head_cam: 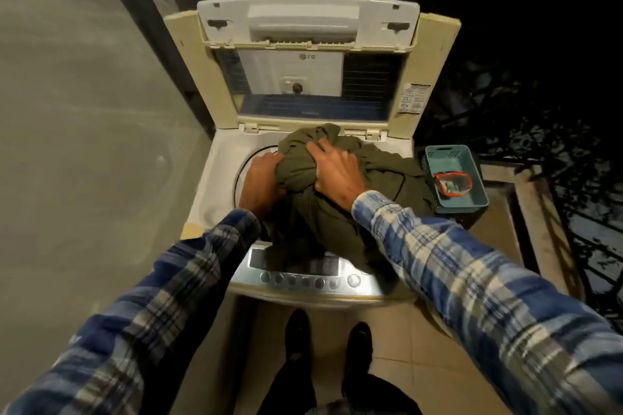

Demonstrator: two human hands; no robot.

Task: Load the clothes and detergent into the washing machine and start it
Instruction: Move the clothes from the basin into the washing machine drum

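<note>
Both arms, in blue plaid sleeves, reach in from 7 and 5 o'clock and converge toward 12. The left grip (263, 180) shows its back, its fingers curled against the 9 o'clock side of an olive garment (300, 168). The right grip (337, 172) lies palm-down on top, its fingers bunching the cloth. Both wrists are bare.

Washing machine (215, 178) stood on tiled floor (397, 347), lid (306, 44) up. Olive clothes (320, 222) lay heaped across its opening, control panel (303, 280). Teal basket (478, 185) beside; I couldn't tell its support.
</note>
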